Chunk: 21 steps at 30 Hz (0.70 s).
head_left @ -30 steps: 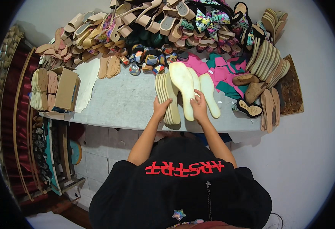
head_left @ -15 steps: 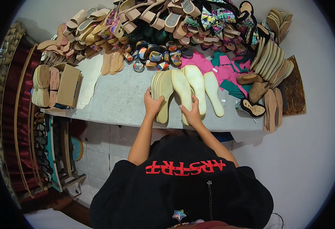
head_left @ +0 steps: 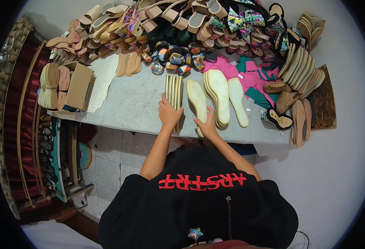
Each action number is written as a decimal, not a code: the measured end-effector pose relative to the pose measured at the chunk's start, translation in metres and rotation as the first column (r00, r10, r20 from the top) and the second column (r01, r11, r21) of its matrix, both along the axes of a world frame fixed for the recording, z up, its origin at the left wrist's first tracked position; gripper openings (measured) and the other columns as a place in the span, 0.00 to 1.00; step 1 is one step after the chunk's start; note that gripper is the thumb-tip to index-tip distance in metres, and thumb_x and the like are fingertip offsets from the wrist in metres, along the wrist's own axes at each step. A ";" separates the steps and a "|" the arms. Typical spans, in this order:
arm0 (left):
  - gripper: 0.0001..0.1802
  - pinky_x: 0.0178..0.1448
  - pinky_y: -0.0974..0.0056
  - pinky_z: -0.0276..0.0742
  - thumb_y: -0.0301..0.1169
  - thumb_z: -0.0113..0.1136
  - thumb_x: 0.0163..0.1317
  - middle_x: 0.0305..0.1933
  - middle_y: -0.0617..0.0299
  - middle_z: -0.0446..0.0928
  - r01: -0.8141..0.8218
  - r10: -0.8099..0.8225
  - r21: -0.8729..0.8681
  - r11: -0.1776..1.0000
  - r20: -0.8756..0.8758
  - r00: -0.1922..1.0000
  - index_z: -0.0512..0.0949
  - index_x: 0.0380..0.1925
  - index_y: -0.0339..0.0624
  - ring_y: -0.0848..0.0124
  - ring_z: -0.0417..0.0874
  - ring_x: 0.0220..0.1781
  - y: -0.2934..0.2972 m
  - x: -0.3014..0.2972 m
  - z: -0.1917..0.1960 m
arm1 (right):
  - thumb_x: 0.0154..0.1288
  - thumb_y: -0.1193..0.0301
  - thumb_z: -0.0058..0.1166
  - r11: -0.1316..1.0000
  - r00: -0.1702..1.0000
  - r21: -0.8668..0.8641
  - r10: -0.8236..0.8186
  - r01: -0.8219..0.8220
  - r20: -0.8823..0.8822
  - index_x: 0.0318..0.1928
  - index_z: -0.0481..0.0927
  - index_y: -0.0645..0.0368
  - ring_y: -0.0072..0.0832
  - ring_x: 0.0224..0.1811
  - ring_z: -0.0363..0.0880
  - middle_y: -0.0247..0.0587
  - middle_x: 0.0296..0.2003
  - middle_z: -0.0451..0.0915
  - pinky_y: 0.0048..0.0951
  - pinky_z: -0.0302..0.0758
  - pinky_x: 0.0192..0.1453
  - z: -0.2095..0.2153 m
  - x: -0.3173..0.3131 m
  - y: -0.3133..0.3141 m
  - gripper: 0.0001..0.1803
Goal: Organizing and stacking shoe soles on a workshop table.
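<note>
My left hand is closed round a stack of cream shoe soles standing on their edges, with only the layered sides facing up. In my right hand is the lower end of a single cream sole, thumb on its left side and fingers on its right. Just right of it, another stack of cream soles lies on the grey table. Farther right lies a lone cream sole. The fingers under my left hand are partly hidden.
Sandals with beige straps pile up along the back, behind colourful patterned straps. Pink and green scraps, wooden shoe lasts and sole stacks occupy the right. A cardboard box with bundled soles sits left.
The stack in my left hand has turned onto its edges, so its broad top face no longer shows. The view has shifted slightly. My right hand stays on the single sole.
</note>
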<state>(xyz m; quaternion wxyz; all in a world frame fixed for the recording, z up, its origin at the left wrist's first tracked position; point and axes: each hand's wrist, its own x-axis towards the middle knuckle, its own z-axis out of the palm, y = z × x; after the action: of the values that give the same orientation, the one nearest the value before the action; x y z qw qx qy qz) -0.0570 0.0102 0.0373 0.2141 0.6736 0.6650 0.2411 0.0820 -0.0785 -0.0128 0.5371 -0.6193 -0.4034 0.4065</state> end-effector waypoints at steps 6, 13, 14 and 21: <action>0.44 0.45 0.54 0.72 0.34 0.62 0.39 0.44 0.39 0.69 0.010 0.021 -0.113 0.994 0.269 0.963 0.52 0.56 0.34 0.48 0.75 0.42 0.013 -0.014 -0.007 | 0.52 0.72 0.57 1.000 0.999 -0.021 0.008 -0.007 0.047 0.60 0.45 0.64 0.29 0.42 0.72 0.51 0.44 0.71 0.27 0.70 0.44 -0.008 0.001 -0.002 0.40; 0.34 0.42 0.64 0.74 0.32 0.59 0.44 0.44 0.46 0.73 0.106 0.141 -0.337 0.936 0.633 0.761 0.62 0.52 0.28 0.63 0.78 0.38 0.032 -0.027 -0.038 | 0.49 0.70 0.59 1.000 0.997 -0.016 -0.006 0.005 -0.081 0.58 0.47 0.65 0.32 0.41 0.73 0.50 0.41 0.73 0.30 0.70 0.46 0.006 0.000 -0.001 0.41; 0.30 0.41 0.64 0.74 0.32 0.58 0.45 0.43 0.47 0.74 0.161 0.138 -0.351 0.922 0.688 0.712 0.66 0.49 0.28 0.63 0.77 0.37 0.035 -0.031 -0.039 | 0.48 0.70 0.60 1.000 0.999 -0.010 -0.009 0.008 -0.052 0.58 0.47 0.65 0.31 0.40 0.74 0.50 0.41 0.73 0.30 0.70 0.46 0.008 -0.001 -0.001 0.42; 0.24 0.41 0.64 0.71 0.32 0.53 0.48 0.35 0.48 0.75 0.134 0.033 -0.243 0.961 0.580 0.814 0.72 0.44 0.28 0.66 0.76 0.36 0.038 -0.031 -0.046 | 0.47 0.68 0.60 0.999 0.997 0.033 -0.017 0.014 0.076 0.60 0.47 0.66 0.35 0.48 0.72 0.54 0.47 0.70 0.32 0.68 0.51 0.016 -0.005 0.014 0.44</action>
<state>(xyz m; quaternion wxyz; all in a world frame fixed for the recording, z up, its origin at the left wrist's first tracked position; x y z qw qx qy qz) -0.0882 0.0480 -0.0090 0.5030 0.5499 0.5767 0.3347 0.0765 -0.0641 0.0031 0.5344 -0.6288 -0.4253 0.3718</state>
